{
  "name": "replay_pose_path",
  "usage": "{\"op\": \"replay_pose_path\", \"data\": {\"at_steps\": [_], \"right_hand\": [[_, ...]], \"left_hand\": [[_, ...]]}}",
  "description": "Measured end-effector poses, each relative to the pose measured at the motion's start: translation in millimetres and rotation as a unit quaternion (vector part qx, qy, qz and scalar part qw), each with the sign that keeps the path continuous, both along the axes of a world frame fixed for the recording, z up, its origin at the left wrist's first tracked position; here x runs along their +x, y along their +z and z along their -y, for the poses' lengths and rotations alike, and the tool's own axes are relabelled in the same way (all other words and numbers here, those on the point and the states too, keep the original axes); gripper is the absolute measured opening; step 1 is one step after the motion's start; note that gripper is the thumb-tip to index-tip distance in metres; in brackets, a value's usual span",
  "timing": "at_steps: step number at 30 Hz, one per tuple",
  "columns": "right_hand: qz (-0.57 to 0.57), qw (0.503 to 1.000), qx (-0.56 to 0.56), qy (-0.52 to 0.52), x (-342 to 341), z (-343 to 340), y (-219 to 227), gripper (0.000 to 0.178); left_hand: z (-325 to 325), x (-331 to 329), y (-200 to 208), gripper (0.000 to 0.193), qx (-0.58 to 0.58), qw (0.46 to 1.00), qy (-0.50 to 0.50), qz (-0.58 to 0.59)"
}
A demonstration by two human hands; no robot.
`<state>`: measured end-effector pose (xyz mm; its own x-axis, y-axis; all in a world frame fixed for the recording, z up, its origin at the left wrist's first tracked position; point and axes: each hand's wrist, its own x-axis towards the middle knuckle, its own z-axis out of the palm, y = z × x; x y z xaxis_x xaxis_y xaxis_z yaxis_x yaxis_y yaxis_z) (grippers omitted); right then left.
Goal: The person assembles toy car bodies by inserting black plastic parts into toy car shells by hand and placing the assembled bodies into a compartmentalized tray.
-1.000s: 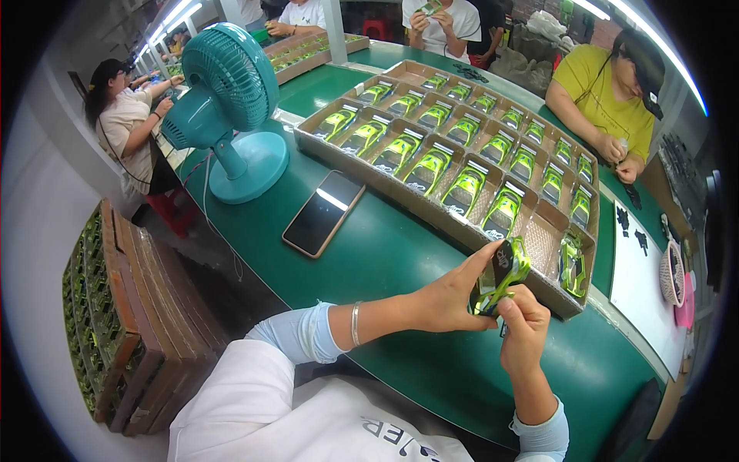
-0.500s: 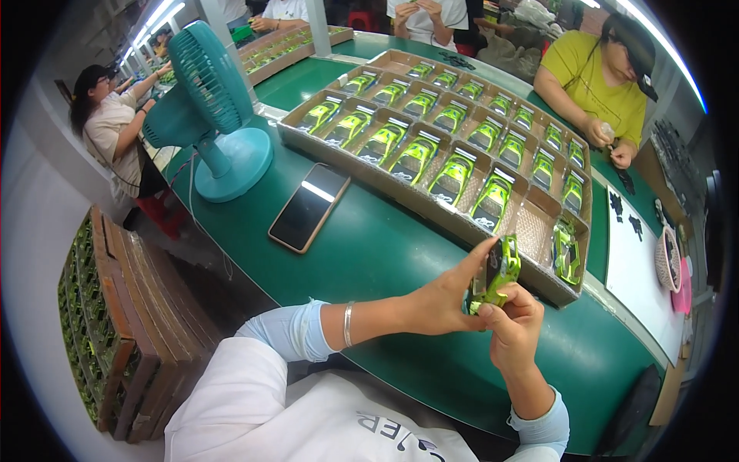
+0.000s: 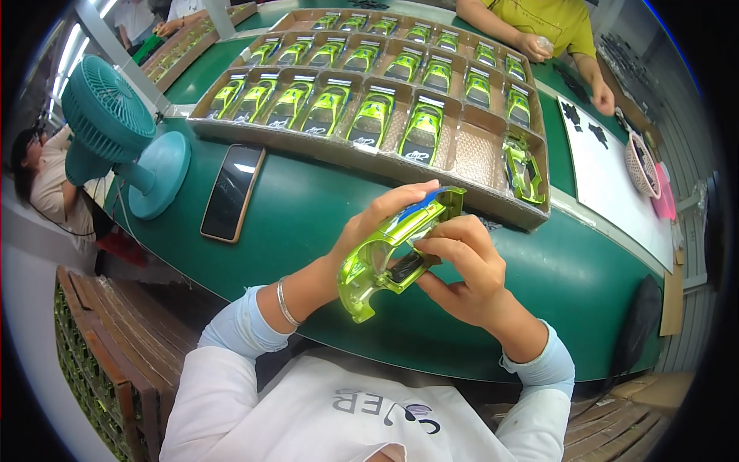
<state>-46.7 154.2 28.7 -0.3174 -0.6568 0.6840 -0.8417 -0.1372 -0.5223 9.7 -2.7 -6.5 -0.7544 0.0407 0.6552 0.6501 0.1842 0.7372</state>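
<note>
A glossy lime-green toy car body shell [image 3: 400, 231], with blue and dark parts, is tilted above the green table, its hollow side and window openings partly showing. My left hand [image 3: 362, 235] grips it along its far left side, fingers mostly behind it. Fingers of my right hand [image 3: 471, 269] pinch the shell's near right edge, beside a dark piece [image 3: 406, 266] inside the frame. Just beyond my hands stands a divided cardboard box [image 3: 308, 145] holding rows of similar green car bodies [image 3: 372, 115]. In its near right compartment, one shell [image 3: 525, 171] lies turned over.
A phone [image 3: 232, 192] lies on the green table [image 3: 300, 208] to the left, near a teal fan [image 3: 115, 123]. Brown trays [image 3: 146, 339] are stacked at lower left. Across the table, a co-worker in yellow [image 3: 539, 23] works beside a white board [image 3: 616, 185] and a basket [image 3: 641, 165].
My view has shifted to the right. The shell has been turned from edge-on to lengthwise, showing its side and windows, and both hands have shifted their grip on it.
</note>
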Motion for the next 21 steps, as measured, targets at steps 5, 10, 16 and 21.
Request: {"op": "replay_pose_path", "data": {"at_steps": [5,10,16,21], "right_hand": [[-0.05,0.999,0.008,0.012,-1.8,0.8,0.2,0.033],[-0.071,0.996,0.007,0.048,-2.8,2.1,0.2,0.037],[0.078,0.996,0.014,0.035,2.3,-2.5,-8.7,0.016],[0.439,0.895,0.033,0.073,7.1,-0.1,-5.9,0.018]], "left_hand": [[1.0,1.1,-0.2,0.061,-0.015,1.0,0.011,-0.023],[2.6,-4.2,-4.2,0.059,0.0,0.999,-0.021,-0.042],[-13.2,2.2,-0.2,0.072,0.028,0.998,0.021,0.05],[-12.5,8.2,5.2,0.083,0.033,0.982,0.077,0.171]]}}
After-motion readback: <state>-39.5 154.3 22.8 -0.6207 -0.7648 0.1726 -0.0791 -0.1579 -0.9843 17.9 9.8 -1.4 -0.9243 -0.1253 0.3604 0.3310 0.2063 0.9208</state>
